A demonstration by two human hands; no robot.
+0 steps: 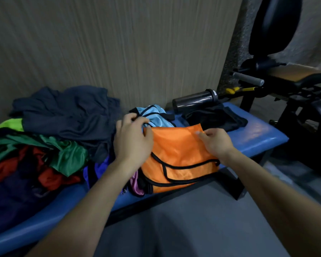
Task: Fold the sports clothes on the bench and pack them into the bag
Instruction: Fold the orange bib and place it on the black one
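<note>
A: Bench (258,134), blue padded top, running along a wood-grain wall (119,43). What lies on it?

B: In the middle, an orange bib with black trim (178,154), folded over on itself, its lower edge near the front rim of the bench. Both hands are on it.

A: How do the hands sit?

B: The left hand (132,138) lies over the bib's upper left corner, fingers curled down onto the cloth; the thumb seems to catch the edge there, so it grips the bib. The right hand (216,140) pinches the upper right edge between thumb and fingers.

A: And behind the bib?

B: A light blue bib with black trim (156,115), crumpled, just beyond the left hand and touching the orange one. To the right of that, a black garment (215,117) lies flat, and a dark water bottle (195,99) lies on its side against the wall, beside the black garment.

A: The left end?

B: A loose heap: a dark grey shirt (67,112) on top toward the wall, a shiny green garment (67,156) below it, a red one (50,175) under that, a neon green scrap (11,125) at the far left. A purple satin piece (135,184) pokes out under the orange bib's left side.

A: Any bag?

B: I cannot pick one out. Right of the bench stands black gym equipment (278,34) with a grey foam handle (248,78).
</note>
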